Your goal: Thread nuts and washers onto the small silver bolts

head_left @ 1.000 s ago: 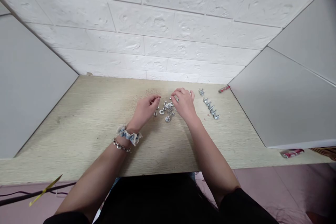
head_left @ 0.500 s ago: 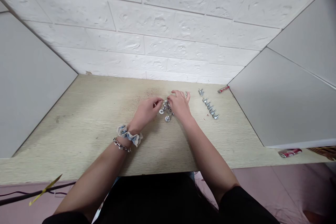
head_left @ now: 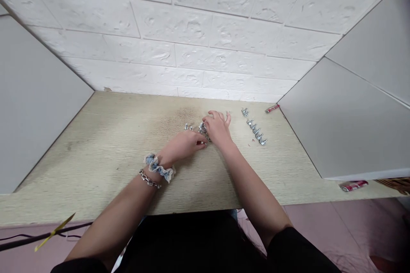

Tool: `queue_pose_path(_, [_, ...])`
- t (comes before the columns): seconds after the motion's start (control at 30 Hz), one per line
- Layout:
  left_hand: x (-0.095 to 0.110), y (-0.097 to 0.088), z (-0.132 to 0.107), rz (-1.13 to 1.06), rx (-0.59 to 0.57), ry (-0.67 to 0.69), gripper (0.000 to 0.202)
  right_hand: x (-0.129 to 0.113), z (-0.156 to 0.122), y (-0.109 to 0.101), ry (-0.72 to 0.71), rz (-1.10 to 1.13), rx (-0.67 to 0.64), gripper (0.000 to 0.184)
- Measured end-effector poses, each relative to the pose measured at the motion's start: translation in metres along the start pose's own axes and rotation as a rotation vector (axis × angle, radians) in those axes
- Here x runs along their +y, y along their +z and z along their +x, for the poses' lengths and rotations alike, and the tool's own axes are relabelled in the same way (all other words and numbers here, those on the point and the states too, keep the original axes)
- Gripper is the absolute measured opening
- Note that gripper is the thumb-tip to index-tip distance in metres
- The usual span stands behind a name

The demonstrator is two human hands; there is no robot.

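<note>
A small heap of silver bolts, nuts and washers (head_left: pixel 201 128) lies on the light wooden table (head_left: pixel 105 145), mostly hidden by my hands. My left hand (head_left: pixel 185 144), with a scrunchie and a chain bracelet at the wrist, rests low on the table with its fingertips pinched at the heap's near edge; what they hold is too small to name. My right hand (head_left: pixel 218 128) lies over the heap with its fingers curled down onto the parts. Two loose pieces (head_left: pixel 187 127) sit just left of the heap.
A row of several assembled silver bolts (head_left: pixel 256 131) runs along the right of the table. A red lighter (head_left: pixel 271 108) lies at the back right corner, another red item (head_left: pixel 354 186) under the grey side panel (head_left: pixel 352 128). A white brick wall stands behind.
My left hand has dropped toward me and to the right, uncovering two loose pieces left of the heap. My right hand has shifted slightly left onto the heap.
</note>
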State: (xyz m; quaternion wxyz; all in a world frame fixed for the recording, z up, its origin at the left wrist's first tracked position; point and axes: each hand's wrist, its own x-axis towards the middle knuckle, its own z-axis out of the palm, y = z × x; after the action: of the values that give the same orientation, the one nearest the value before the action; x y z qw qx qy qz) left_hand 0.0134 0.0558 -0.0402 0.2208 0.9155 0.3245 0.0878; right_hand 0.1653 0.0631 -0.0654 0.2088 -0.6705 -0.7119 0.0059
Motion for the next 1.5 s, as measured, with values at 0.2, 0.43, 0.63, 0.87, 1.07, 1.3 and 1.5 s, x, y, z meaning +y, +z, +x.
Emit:
queue_pose_path(0.2, [-0.001,0.002,0.001,-0.005,-0.018,-0.043,0.019,-0.002,-0.001,0.0,0.035,0.038,-0.02,0.03])
queue_pose_path(0.43, [-0.002,0.001,0.001,-0.22,0.222,-0.056,0.02,-0.003,0.001,-0.013,0.074,0.222,0.215,0.034])
queue_pose_path(0.63, [-0.008,0.0,0.006,-0.695,0.545,-0.255,0.022,-0.008,-0.004,-0.023,0.095,0.453,0.17,0.044])
queue_pose_path(0.87, [-0.006,0.0,0.01,-1.087,0.633,-0.3,0.026,-0.017,-0.007,-0.017,0.094,0.643,0.052,0.05])
queue_pose_path(1.07, [-0.004,0.001,0.01,-1.089,0.67,-0.335,0.03,-0.02,-0.008,-0.015,0.1,0.696,0.042,0.046])
queue_pose_path(1.3, [0.002,-0.003,0.005,-0.987,0.655,-0.342,0.034,-0.025,-0.01,-0.021,0.123,0.767,0.053,0.044])
queue_pose_path(1.5, [0.0,-0.001,0.007,-0.923,0.619,-0.309,0.033,-0.027,-0.01,-0.022,0.138,0.747,0.042,0.048])
